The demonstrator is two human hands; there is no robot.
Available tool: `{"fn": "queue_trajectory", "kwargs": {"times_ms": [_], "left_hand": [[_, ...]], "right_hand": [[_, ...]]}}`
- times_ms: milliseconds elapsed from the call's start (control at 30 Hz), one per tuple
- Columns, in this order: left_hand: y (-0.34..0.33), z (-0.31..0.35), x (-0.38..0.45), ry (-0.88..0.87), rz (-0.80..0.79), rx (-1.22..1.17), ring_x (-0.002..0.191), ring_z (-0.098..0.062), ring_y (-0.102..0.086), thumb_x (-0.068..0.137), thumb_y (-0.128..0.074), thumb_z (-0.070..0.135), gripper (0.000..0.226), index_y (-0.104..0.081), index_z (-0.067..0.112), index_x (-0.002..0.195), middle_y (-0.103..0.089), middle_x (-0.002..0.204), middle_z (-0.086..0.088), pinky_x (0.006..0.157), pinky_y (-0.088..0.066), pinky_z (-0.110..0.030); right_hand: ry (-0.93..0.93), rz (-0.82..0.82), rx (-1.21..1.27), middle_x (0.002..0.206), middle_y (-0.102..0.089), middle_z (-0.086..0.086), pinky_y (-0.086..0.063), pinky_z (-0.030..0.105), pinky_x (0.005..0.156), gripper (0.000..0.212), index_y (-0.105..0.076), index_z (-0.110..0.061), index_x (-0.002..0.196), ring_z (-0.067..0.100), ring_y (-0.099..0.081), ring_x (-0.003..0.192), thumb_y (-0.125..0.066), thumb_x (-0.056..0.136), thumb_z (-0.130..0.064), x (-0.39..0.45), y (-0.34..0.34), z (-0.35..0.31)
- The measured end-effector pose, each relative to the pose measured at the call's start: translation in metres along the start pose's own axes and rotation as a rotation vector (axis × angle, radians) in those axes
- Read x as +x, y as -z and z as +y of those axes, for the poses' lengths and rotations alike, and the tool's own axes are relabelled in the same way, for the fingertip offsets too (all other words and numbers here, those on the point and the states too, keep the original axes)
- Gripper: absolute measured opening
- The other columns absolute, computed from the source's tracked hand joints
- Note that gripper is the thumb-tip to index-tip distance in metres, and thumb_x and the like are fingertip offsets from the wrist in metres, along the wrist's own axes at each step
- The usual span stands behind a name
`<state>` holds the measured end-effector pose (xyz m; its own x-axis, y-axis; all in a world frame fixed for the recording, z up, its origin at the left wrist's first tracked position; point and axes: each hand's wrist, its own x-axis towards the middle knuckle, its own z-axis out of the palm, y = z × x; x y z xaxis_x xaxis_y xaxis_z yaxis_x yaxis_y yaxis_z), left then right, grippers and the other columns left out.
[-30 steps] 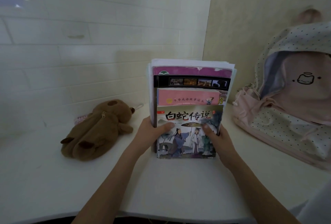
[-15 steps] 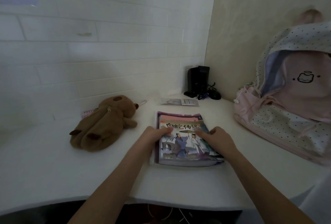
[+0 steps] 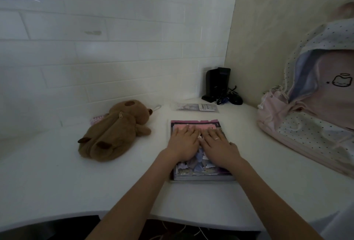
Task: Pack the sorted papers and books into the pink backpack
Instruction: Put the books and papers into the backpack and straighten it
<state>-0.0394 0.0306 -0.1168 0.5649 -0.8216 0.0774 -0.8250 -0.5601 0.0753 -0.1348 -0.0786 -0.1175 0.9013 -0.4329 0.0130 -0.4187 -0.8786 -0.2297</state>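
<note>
A stack of books and papers (image 3: 195, 171) lies flat on the white desk (image 3: 57, 186) in front of me, its illustrated cover facing up. My left hand (image 3: 183, 144) and my right hand (image 3: 217, 145) rest side by side on top of it, palms down, fingers straight and pointing away. There is a ring on my right hand. The pink backpack (image 3: 316, 117) with dotted white trim stands at the right against the wall, apart from the stack. I cannot tell whether its main compartment is unzipped.
A brown plush pouch (image 3: 115, 132) lies to the left of the stack. Behind the stack lies a small clear packet (image 3: 195, 107). A black device with cables (image 3: 218, 84) stands in the corner. The desk's front edge curves just below my forearms.
The stack stood upright between my hands, then was laid flat on the desk. My hands have moved from its sides onto its top cover.
</note>
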Motion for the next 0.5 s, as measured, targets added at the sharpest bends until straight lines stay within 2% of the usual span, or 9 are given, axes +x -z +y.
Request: {"fn": "queue_trajectory", "kwargs": {"times_ms": [100, 167, 200, 233, 267, 300, 367, 433, 500], "left_hand": [[0.006, -0.002, 0.005, -0.012, -0.050, -0.033, 0.147, -0.022, -0.005, 0.102, -0.018, 0.031, 0.052, -0.010, 0.015, 0.151, -0.007, 0.159, -0.005, 0.117, 0.000, -0.046], [0.017, -0.004, 0.010, -0.011, -0.115, -0.184, 0.139, -0.026, -0.029, 0.101, -0.023, 0.029, 0.047, -0.031, 0.011, 0.144, -0.031, 0.152, -0.010, 0.115, -0.017, -0.046], [0.025, -0.005, 0.015, 0.004, -0.086, -0.320, 0.123, -0.026, -0.046, 0.101, -0.027, 0.028, 0.042, -0.047, 0.007, 0.132, -0.049, 0.136, -0.014, 0.107, -0.033, -0.044], [0.034, -0.007, 0.022, 0.039, -0.023, -0.450, 0.102, -0.025, -0.055, 0.100, -0.031, 0.027, 0.038, -0.057, 0.004, 0.117, -0.059, 0.115, -0.015, 0.093, -0.044, -0.039], [0.043, -0.010, 0.031, 0.089, 0.076, -0.536, 0.088, -0.023, -0.056, 0.099, -0.036, 0.026, 0.035, -0.061, 0.003, 0.104, -0.061, 0.100, -0.012, 0.079, -0.046, -0.034], [0.049, -0.014, 0.041, 0.126, 0.173, -0.544, 0.084, -0.024, -0.057, 0.097, -0.040, 0.025, 0.031, -0.063, 0.004, 0.095, -0.061, 0.093, -0.011, 0.072, -0.044, -0.031], [0.053, -0.023, 0.069, 0.133, 0.272, -0.482, 0.094, -0.028, -0.061, 0.093, -0.044, 0.017, 0.025, -0.065, 0.005, 0.097, -0.065, 0.100, -0.013, 0.077, -0.046, -0.031], [0.047, -0.036, 0.100, 0.101, 0.222, -0.453, 0.112, -0.029, -0.056, 0.089, -0.045, 0.006, 0.032, -0.061, 0.006, 0.117, -0.061, 0.122, -0.015, 0.093, -0.043, -0.031], [0.037, -0.050, 0.133, 0.061, 0.156, -0.399, 0.121, -0.029, -0.050, 0.087, -0.046, 0.001, 0.042, -0.054, 0.006, 0.127, -0.054, 0.132, -0.016, 0.100, -0.038, -0.031]], "right_hand": [[0.005, -0.036, 0.005, 0.160, -0.003, -0.006, -0.014, 0.057, 0.113, 0.053, -0.009, -0.032, 0.151, 0.017, 0.001, 0.147, -0.015, 0.100, -0.047, 0.003, 0.005, -0.001], [0.030, -0.138, 0.037, 0.158, -0.017, -0.001, -0.016, 0.054, 0.114, 0.055, -0.019, -0.030, 0.149, 0.022, -0.014, 0.145, -0.014, 0.098, -0.050, 0.019, 0.013, 0.001], [0.040, -0.141, 0.050, 0.153, -0.032, 0.004, -0.024, 0.053, 0.111, 0.059, -0.031, -0.032, 0.144, 0.025, -0.030, 0.138, -0.011, 0.094, -0.056, 0.030, 0.019, 0.003], [0.009, -0.088, 0.088, 0.142, -0.047, 0.005, -0.033, 0.052, 0.105, 0.065, -0.044, -0.035, 0.135, 0.026, -0.045, 0.126, -0.009, 0.087, -0.061, 0.041, 0.028, 0.003], [-0.033, -0.011, 0.150, 0.129, -0.057, 0.005, -0.039, 0.051, 0.100, 0.064, -0.053, -0.034, 0.124, 0.026, -0.053, 0.113, -0.012, 0.085, -0.062, 0.053, 0.036, 0.005], [-0.068, 0.065, 0.210, 0.121, -0.061, 0.005, -0.042, 0.050, 0.096, 0.054, -0.059, -0.030, 0.116, 0.025, -0.056, 0.106, -0.020, 0.088, -0.056, 0.064, 0.045, 0.006], [-0.085, 0.190, 0.277, 0.118, -0.061, 0.007, -0.046, 0.046, 0.093, 0.036, -0.063, -0.023, 0.111, 0.026, -0.057, 0.103, -0.033, 0.095, -0.034, 0.090, 0.051, 0.011], [-0.097, 0.243, 0.287, 0.123, -0.059, 0.009, -0.047, 0.044, 0.093, 0.034, -0.060, -0.022, 0.118, 0.027, -0.056, 0.105, -0.035, 0.095, -0.021, 0.115, 0.051, 0.014], [-0.094, 0.243, 0.286, 0.126, -0.057, 0.010, -0.047, 0.042, 0.093, 0.037, -0.054, -0.020, 0.127, 0.028, -0.056, 0.109, -0.036, 0.095, -0.012, 0.144, 0.044, 0.019]]}}
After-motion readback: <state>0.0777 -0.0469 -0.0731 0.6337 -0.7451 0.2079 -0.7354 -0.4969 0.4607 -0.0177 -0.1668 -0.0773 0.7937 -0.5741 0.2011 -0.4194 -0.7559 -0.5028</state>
